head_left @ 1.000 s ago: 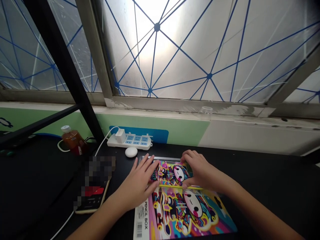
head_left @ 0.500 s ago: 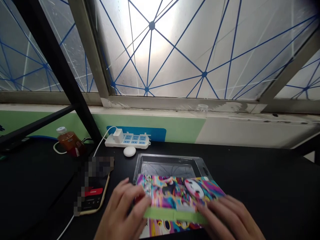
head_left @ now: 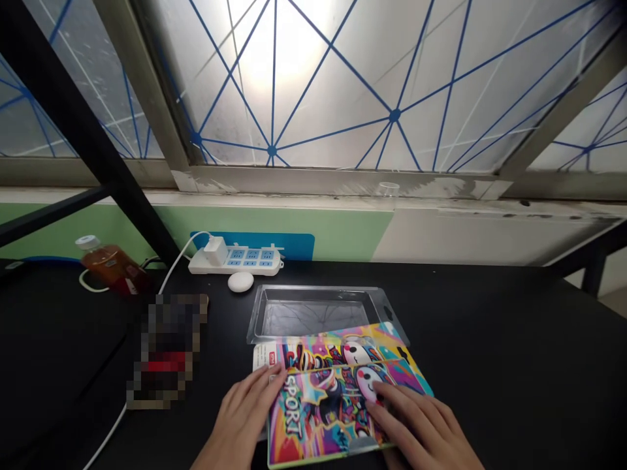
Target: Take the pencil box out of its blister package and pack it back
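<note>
Between both hands [head_left: 242, 408] [head_left: 426, 418]: colourful box [head_left: 318, 418] (touched by each), overlapping printed card [head_left: 318, 356].

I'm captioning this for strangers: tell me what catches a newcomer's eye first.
The colourful SPORT case comes first, with the left hand at its edge and the right hand on it. Just beyond lie a similarly printed card and a clear plastic tray. Above, the bright, blue-lined window stands out.

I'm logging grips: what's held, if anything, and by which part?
The SPORT box: left hand at its left edge, right hand over its right end; whether gripped or merely touched, I can't tell.
</note>
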A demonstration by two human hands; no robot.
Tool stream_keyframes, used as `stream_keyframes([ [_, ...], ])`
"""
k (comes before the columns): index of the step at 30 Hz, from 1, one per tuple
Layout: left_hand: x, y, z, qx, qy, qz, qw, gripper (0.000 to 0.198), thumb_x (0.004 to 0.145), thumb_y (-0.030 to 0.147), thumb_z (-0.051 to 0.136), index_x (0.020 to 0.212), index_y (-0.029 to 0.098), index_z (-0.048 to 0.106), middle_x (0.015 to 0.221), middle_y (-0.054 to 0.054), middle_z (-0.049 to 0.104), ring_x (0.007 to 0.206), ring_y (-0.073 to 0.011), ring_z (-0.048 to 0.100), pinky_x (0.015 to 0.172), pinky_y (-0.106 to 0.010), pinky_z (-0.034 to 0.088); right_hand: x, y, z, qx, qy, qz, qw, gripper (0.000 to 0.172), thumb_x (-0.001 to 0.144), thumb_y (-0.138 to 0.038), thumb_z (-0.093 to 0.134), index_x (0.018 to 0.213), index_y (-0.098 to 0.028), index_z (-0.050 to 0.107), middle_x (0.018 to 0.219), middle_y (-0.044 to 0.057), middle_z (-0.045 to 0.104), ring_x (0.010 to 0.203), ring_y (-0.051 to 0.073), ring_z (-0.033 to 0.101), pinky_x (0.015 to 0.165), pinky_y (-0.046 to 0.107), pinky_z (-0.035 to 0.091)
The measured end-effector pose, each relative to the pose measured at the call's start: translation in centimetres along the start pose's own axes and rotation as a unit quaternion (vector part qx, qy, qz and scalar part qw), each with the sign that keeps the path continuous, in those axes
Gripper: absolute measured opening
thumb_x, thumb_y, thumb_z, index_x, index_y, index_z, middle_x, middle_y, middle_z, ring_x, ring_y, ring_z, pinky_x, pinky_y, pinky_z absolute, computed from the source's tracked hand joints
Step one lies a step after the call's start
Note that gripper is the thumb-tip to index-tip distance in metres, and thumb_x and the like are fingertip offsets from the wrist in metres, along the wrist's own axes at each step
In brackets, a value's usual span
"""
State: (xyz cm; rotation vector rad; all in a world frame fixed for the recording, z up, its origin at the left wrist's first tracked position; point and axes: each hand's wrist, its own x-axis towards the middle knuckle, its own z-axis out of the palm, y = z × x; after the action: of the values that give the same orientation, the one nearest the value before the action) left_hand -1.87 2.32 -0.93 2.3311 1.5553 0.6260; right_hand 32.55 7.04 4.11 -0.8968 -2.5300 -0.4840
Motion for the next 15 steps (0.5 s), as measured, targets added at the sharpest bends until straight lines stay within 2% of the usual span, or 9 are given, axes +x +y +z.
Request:
stream_keyframes([
  [2,0.3,0.3,-0.8,-0.027,0.011,0.001,1.0,0.099,0.087,0.053,0.078,0.165,0.037,0.019,0.16,-0.009,0.05,0.141,-0.0357,0.053,0.11,-0.047,0.05,0.2,0.5,-0.5,0.018,-0.035,0.018,0.999,0.04,0.096,-0.035,0.064,0.135,-0.029,0.067,0.137,0.005,0.07,0.117,0.024,0.069,0.091,0.032,0.054],
  [5,0.4,0.8,-1.2,-0.046,0.04,-0.022,0.998,0.096,0.088,0.036,0.078,0.164,0.038,0.02,0.158,-0.008,0.052,0.14,-0.0331,0.054,0.109,-0.046,0.052,-0.3,1.8,-0.8,0.057,-0.074,0.067,0.993,0.058,0.09,-0.053,0.072,0.143,-0.03,0.062,0.147,0.008,0.063,0.123,0.029,0.067,0.093,0.038,0.058],
  [9,0.1,1.2,-0.9,-0.049,0.052,-0.071,0.995,0.098,0.084,0.026,0.078,0.164,0.037,0.022,0.154,-0.011,0.053,0.137,-0.034,0.054,0.106,-0.048,0.054,-1.0,4.1,-1.2,0.137,-0.12,0.107,0.977,0.069,0.086,-0.06,0.076,0.148,-0.035,0.057,0.147,0.006,0.064,0.126,0.03,0.066,0.097,0.042,0.06],
  [10,0.0,1.3,-0.8,-0.052,0.054,-0.077,0.994,0.099,0.084,0.026,0.077,0.164,0.037,0.021,0.152,-0.012,0.054,0.136,-0.034,0.055,0.106,-0.049,0.054,-1.0,4.7,-1.4,0.16,-0.128,0.114,0.972,0.068,0.087,-0.059,0.075,0.148,-0.035,0.057,0.146,0.006,0.064,0.126,0.03,0.066,0.099,0.043,0.059],
  [12,0.0,1.5,-0.8,-0.058,0.06,-0.081,0.993,0.1,0.085,0.026,0.076,0.165,0.037,0.017,0.15,-0.013,0.054,0.135,-0.0343,0.055,0.105,-0.05,0.054,-0.4,5.6,-1.8,0.206,-0.137,0.138,0.959,0.051,0.093,-0.053,0.069,0.14,-0.035,0.064,0.137,0.004,0.071,0.123,0.03,0.068,0.102,0.045,0.057],
  [15,0.0,1.9,-0.8,-0.056,0.061,-0.085,0.993,0.101,0.085,0.024,0.073,0.166,0.035,0.013,0.154,-0.014,0.051,0.135,-0.0348,0.055,0.105,-0.052,0.053,1.2,6.4,-2.2,0.253,-0.136,0.224,0.931,0.027,0.098,-0.043,0.06,0.115,-0.032,0.077,0.111,0.003,0.081,0.112,0.028,0.073,0.097,0.042,0.059],
])
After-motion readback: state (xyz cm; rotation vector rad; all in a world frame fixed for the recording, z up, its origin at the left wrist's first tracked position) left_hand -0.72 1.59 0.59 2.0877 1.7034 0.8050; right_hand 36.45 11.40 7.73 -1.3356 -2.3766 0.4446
